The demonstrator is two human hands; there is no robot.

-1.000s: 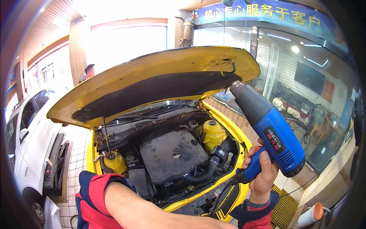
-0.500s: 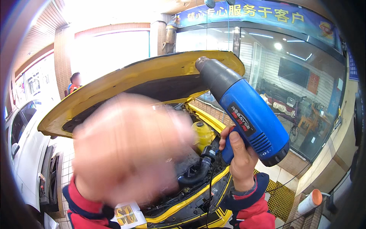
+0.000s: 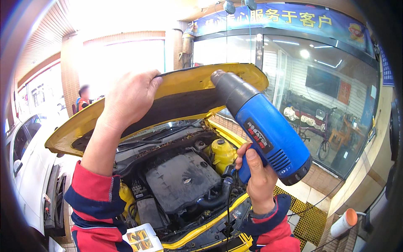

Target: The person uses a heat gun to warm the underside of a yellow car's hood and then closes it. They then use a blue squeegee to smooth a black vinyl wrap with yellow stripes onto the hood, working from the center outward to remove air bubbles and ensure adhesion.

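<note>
My right hand (image 3: 261,178) grips the handle of a blue heat gun (image 3: 273,130) with a black front. Its nozzle points up and left, close in front of the raised yellow car hood (image 3: 184,80). Up at the hood's upper rim is my left hand (image 3: 130,98), fingers bent over the edge and thumb on the near side. A thin dark strip runs along the rim beside these fingers; whether they also pinch it is hidden. Below the hood lies the engine bay with a dusty black engine cover (image 3: 182,180) and a yellow strut tower (image 3: 223,153).
A printed card (image 3: 142,238) lies at the car's front edge. A white car (image 3: 31,168) stands at left, with a person (image 3: 84,98) beyond. At right are yellow floor grating (image 3: 310,222), a white tube with an orange end (image 3: 344,222) and a glass shopfront (image 3: 323,101). A cable (image 3: 228,210) hangs down.
My left hand, blurred and close before, has moved up and away to the hood's rim. The engine bay now shows. The heat gun stays in my right hand, slightly further left.
</note>
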